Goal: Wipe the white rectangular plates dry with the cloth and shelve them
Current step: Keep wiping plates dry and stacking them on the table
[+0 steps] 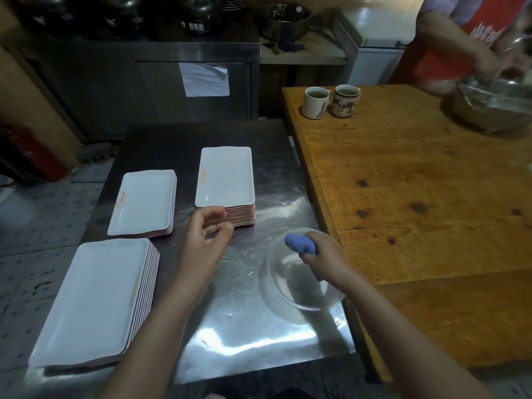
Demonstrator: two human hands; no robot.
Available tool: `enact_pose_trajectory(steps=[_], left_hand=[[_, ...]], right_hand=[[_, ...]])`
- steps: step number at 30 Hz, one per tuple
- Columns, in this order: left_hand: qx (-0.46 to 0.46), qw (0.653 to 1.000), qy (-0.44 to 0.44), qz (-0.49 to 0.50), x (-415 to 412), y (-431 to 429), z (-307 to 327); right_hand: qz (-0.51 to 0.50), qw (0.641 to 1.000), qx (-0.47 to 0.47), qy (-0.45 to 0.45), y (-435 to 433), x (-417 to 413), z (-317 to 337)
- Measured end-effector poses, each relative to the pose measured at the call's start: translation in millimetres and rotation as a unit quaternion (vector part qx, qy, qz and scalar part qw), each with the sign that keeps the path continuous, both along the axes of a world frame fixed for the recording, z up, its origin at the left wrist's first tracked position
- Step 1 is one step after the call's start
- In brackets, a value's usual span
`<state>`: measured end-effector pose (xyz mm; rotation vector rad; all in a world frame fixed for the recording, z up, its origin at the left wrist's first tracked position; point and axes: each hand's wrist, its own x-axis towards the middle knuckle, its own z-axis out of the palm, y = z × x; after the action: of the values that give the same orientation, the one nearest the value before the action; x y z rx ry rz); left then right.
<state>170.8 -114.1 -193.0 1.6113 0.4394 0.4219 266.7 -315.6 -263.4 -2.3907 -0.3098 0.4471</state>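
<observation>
Above the clear bowl [288, 292], the right hand [325, 259] grips the cloth [299, 244].

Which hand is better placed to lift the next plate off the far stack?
Probably left. The left hand is at the near edge of the far plate stack, holding nothing, while the right hand grips the blue cloth over the glass bowl.

Stacked white rectangular plates [95, 298] sit at the bench's [244, 326] near-left corner, left edge and middle; blue cloth [300, 244] is bunched near its right edge.
</observation>
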Motion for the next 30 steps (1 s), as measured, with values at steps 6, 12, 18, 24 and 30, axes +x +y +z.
enact_pose_trajectory(steps=[6, 12, 18, 24, 30], left_hand=[[0.006, 1.0, 0.011, 0.007, -6, -1, 5], [0.006, 1.0, 0.027, 0.009, -12, 0, 5], [0.002, 0.999, 0.032, 0.004, -13, -2, 3], [0.004, 0.999, 0.039, 0.006, -11, -2, 2], [0.002, 0.999, 0.047, 0.008, -9, -3, 1]], right_hand=[[-0.082, 0.994, 0.065, 0.03, -2, 0, -12], [-0.11, 0.993, 0.039, -0.005, 5, -7, -3], [-0.116, 0.992, -0.038, -0.038, 11, -8, -8], [-0.141, 0.989, -0.038, 0.006, 12, -8, -7], [-0.164, 0.984, 0.01, 0.07, 7, -6, -11]])
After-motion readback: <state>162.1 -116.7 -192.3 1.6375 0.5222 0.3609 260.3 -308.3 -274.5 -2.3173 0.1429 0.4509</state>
